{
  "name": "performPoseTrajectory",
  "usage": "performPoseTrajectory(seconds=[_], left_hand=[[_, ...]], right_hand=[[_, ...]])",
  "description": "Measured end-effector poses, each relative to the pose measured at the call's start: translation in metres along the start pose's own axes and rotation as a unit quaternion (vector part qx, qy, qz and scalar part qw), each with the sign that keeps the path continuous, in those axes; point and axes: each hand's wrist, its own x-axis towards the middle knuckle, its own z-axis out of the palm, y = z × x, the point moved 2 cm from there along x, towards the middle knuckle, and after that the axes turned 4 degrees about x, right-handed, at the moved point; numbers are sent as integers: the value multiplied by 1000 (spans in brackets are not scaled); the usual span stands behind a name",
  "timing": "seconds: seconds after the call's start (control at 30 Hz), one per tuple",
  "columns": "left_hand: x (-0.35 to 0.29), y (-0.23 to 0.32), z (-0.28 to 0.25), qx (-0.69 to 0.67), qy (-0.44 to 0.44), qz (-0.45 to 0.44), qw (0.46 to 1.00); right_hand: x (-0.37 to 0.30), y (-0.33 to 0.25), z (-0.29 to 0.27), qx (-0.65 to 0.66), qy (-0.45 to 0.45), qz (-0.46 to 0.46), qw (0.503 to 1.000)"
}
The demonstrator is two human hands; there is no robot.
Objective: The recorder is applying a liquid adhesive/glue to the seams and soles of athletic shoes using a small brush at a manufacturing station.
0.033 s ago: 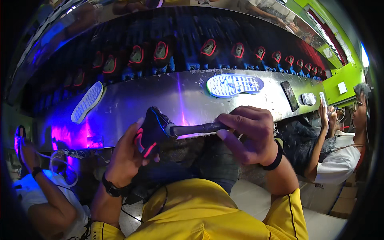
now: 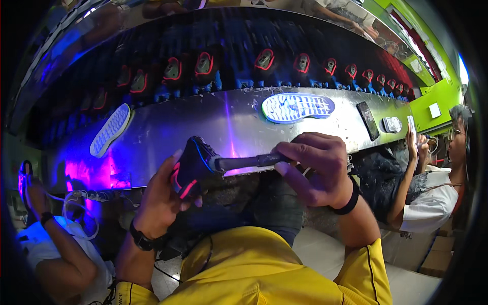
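My left hand (image 2: 159,195) is wrapped round a black shoe upper (image 2: 193,165) with pink-red trim, tilted above the near edge of the bench. A blue-lit line runs along the side of the upper facing right. In my right hand (image 2: 317,170), thumb and fingers pinch a dark, stick-like tool (image 2: 244,162), which looks like a brush. Its pale far end meets the edge of the upper; the tip itself is too small to make out.
On the metal bench (image 2: 183,114) lie a white-and-blue sole (image 2: 299,108), another sole (image 2: 110,130) and a dark flat bar (image 2: 367,121). Behind stands a row of black shoes (image 2: 204,63) with red trim. Co-workers sit at left (image 2: 66,254) and right (image 2: 429,198).
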Motion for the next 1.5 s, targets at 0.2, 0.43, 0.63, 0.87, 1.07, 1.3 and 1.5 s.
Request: performPoseTrajectory(seconds=[0.2, 0.43, 0.63, 0.87, 1.07, 1.3, 1.5], left_hand=[[-4, 1, 6, -70, -4, -82, 994], [-9, -2, 12, -110, 9, -181, 977], [-14, 0, 18, -230, -31, -253, 939], [-18, -12, 7, -297, -52, -287, 909], [-20, -22, -2, -398, -110, -322, 852], [-21, -22, -10, -433, -156, -327, 825], [-21, -27, -17, -420, -172, -305, 837]], right_hand=[[7, 15, 6, 62, 3, 16, 998], [6, 31, 19, 125, 12, 39, 991], [4, 37, 29, 157, 7, 62, 986], [-3, 39, 37, 153, 15, 43, 987], [-10, 41, 43, 160, 23, 55, 985], [-20, 43, 49, 134, 19, 64, 989], [-32, 43, 52, 131, 15, 97, 986]])
